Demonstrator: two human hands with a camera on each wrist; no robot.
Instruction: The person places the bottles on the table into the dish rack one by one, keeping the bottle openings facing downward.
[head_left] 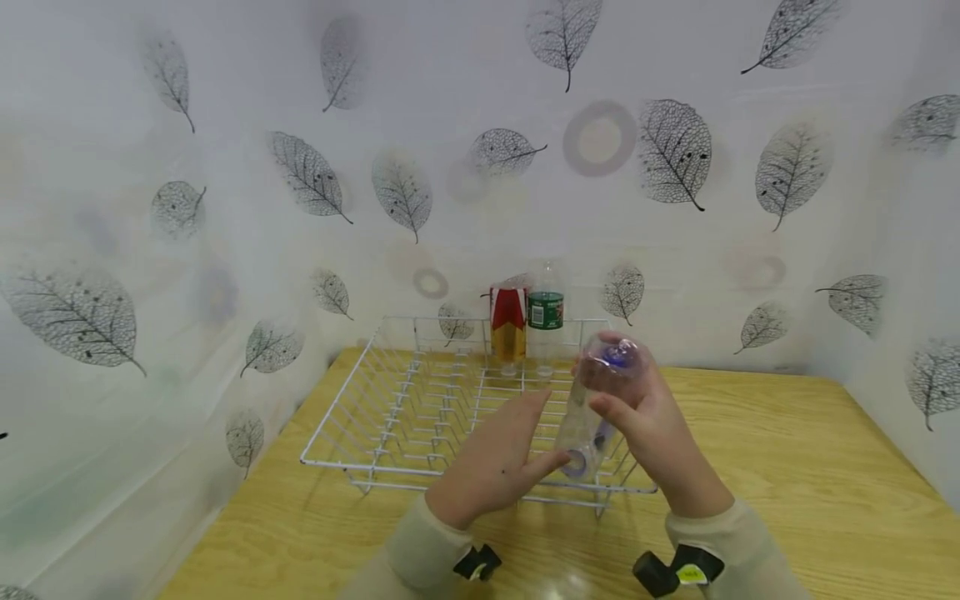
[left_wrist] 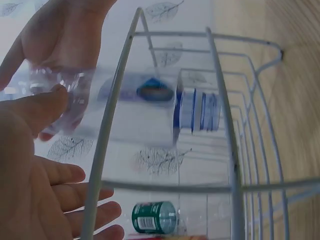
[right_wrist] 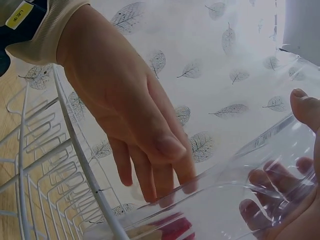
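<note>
In the head view, my right hand grips a clear plastic bottle round its wider end. The bottle tilts with its base up and its neck down, over the right part of a white wire rack. A blue-and-white neck end shows in the left wrist view. My left hand is beside the bottle, fingers extended and thumb pointing at the neck. In the right wrist view, the left hand's fingertips overlap the side of the bottle.
At the back of the rack stand a red-and-gold container and a clear bottle with a green label. The rack sits on a wooden table. Pale leaf-patterned sheeting encloses the table's back and sides.
</note>
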